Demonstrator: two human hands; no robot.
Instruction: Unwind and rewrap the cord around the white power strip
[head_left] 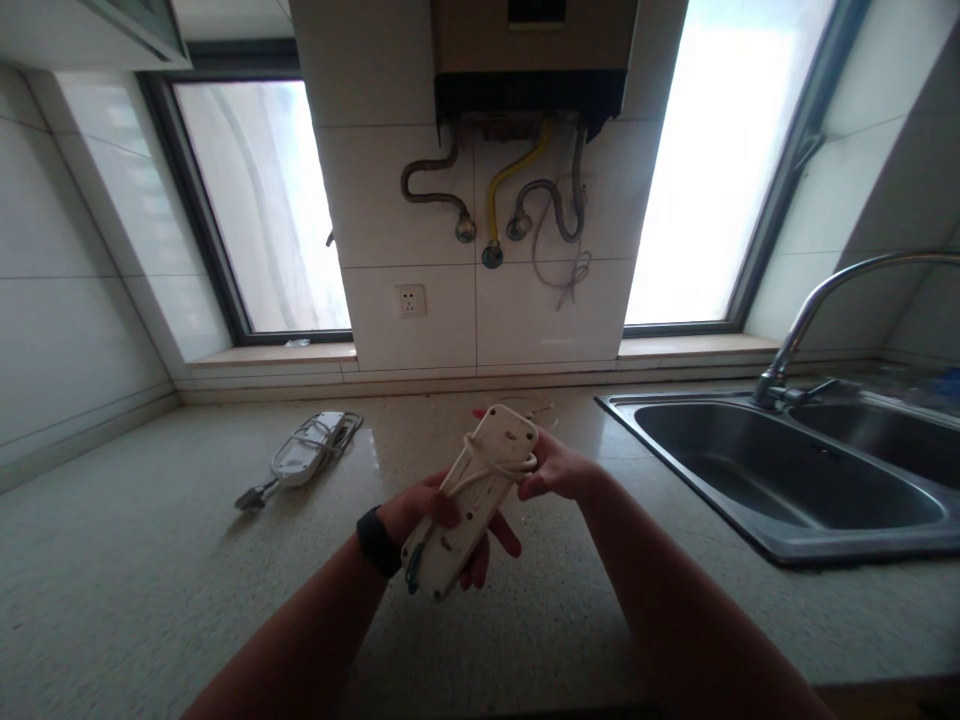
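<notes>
A white power strip (474, 500) is held up above the counter, tilted, its screwed underside facing me. Its pale cord is wrapped around the upper half. My left hand (439, 520) grips the lower part, thumb across the underside and fingers behind. At the upper right end, my right hand (551, 467) has its fingers closed around the strip's edge and the looped cord. Some of its fingers are hidden behind the strip. Farther left, a second white power strip (304, 448) lies on the counter with its cord wound around it and its plug (255, 496) toward me.
A double steel sink (697, 500) with a curved faucet (806, 315) is set into the speckled counter (150, 580) at the right. On the back wall are a socket (411, 301) and a water heater (531, 95) with hoses below. Windows flank it.
</notes>
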